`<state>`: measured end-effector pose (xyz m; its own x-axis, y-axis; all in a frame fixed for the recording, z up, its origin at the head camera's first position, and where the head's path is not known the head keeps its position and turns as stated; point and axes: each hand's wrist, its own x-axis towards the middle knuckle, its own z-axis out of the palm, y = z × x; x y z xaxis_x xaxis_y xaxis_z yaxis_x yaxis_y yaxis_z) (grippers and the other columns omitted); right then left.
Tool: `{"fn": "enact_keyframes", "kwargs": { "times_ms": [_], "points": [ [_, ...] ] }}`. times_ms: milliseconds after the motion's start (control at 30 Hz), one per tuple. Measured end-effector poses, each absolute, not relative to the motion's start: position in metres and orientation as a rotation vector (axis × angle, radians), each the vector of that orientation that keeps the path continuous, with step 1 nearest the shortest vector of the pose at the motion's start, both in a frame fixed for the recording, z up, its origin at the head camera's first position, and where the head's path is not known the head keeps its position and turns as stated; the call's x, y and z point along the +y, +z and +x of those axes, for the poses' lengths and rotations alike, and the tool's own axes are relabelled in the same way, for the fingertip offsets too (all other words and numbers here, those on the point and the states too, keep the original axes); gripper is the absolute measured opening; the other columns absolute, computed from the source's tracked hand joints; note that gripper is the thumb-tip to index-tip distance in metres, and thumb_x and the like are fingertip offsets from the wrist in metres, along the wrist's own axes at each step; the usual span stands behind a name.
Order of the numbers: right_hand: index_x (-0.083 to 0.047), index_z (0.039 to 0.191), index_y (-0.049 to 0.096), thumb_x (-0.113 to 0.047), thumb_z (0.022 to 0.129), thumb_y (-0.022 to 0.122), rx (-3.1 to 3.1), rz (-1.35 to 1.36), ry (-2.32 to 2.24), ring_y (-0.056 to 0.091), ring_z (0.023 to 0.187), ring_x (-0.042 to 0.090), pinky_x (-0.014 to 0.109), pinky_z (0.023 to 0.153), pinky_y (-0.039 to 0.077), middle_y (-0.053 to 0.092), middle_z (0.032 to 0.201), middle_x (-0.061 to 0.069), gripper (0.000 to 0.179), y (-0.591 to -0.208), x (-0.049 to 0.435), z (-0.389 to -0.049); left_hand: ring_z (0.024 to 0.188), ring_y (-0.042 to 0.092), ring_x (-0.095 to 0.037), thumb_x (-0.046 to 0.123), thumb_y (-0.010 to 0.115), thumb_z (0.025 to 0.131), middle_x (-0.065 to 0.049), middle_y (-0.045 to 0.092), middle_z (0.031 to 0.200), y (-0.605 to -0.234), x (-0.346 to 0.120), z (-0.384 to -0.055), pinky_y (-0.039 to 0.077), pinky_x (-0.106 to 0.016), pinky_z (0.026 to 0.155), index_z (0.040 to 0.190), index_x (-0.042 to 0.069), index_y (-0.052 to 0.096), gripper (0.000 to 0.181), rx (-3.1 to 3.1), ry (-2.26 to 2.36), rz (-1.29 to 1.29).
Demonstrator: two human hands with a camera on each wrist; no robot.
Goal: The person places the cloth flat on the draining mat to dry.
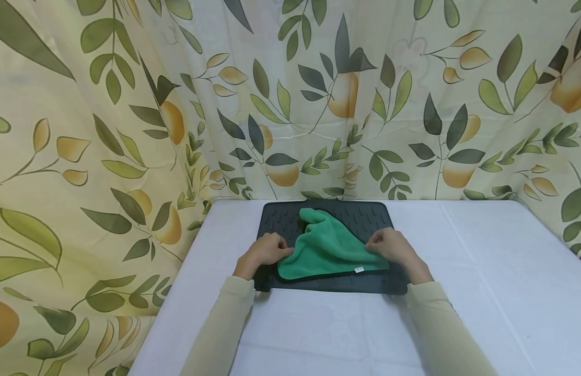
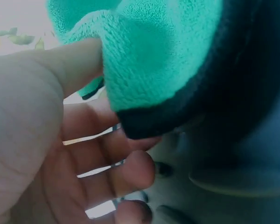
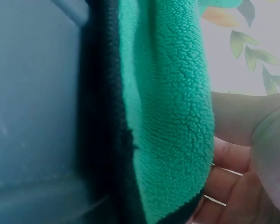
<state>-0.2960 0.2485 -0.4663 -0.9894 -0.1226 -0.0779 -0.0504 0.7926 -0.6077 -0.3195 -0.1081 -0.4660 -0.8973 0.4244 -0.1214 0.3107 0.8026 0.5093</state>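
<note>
A green fluffy cloth [image 1: 330,245] with a dark edging and a small white tag lies rumpled over a black ridged mat [image 1: 271,219]. My left hand [image 1: 267,249] pinches the cloth's left corner between thumb and forefinger; in the left wrist view the other fingers of the left hand [image 2: 60,140] curve loosely below that corner. At the opposite side, my right hand [image 1: 391,245] pinches the cloth's right part. Up close in the right wrist view, the thumb of the right hand [image 3: 242,121] presses against the cloth [image 3: 177,107], whose fold hides the fingertips.
The mat lies at the back of a white-covered table [image 1: 478,292]. Right behind the table's far edge hangs a curtain [image 1: 318,104] printed with leaves and fruit, which also runs along the left side.
</note>
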Motion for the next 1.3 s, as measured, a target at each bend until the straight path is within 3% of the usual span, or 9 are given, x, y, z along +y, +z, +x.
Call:
{"fn": "enact_keyframes", "kwargs": {
  "times_ms": [167,367,1067,1300],
  "points": [
    [-0.001,0.087,0.072,-0.015,0.095,0.065,2.889,-0.175,-0.961,0.057,0.071,0.020,0.030,0.062,0.045,0.069,0.082,0.009,0.018,-0.468,0.248,-0.295,0.048,0.038,-0.009,0.037,0.059,0.104,0.008,0.036,0.051,-0.463,-0.105,-0.316,0.030,-0.024,0.048,0.056,0.018,0.051,0.053,2.686,0.697,0.570],
    [-0.001,0.088,0.072,-0.015,0.095,0.062,2.897,-0.184,-0.962,0.057,0.071,0.019,0.029,0.063,0.044,0.068,0.080,0.008,0.019,-0.469,0.250,-0.298,0.045,0.032,-0.008,0.035,0.062,0.102,0.008,0.033,0.048,-0.462,-0.104,-0.316,0.027,-0.023,0.046,0.051,0.018,0.044,0.057,2.613,0.679,0.619],
    [-0.011,0.068,0.056,-0.024,0.099,0.055,2.741,-0.003,-0.979,0.043,0.067,0.017,0.031,0.060,0.038,0.045,0.065,-0.001,0.033,-0.454,0.272,-0.295,0.058,0.048,-0.013,0.033,0.068,0.098,0.006,0.049,0.059,-0.452,-0.129,-0.322,0.035,-0.028,0.051,0.062,0.017,0.060,0.040,2.907,0.685,0.370],
    [-0.004,0.078,0.067,-0.021,0.096,0.061,2.722,-0.076,-0.939,0.051,0.075,0.020,0.031,0.064,0.041,0.060,0.078,0.006,0.026,-0.455,0.272,-0.293,0.067,0.056,-0.015,0.029,0.072,0.095,0.002,0.063,0.073,-0.457,-0.125,-0.321,0.042,-0.030,0.058,0.081,0.015,0.069,0.021,2.891,0.753,0.394]
  ]
}}
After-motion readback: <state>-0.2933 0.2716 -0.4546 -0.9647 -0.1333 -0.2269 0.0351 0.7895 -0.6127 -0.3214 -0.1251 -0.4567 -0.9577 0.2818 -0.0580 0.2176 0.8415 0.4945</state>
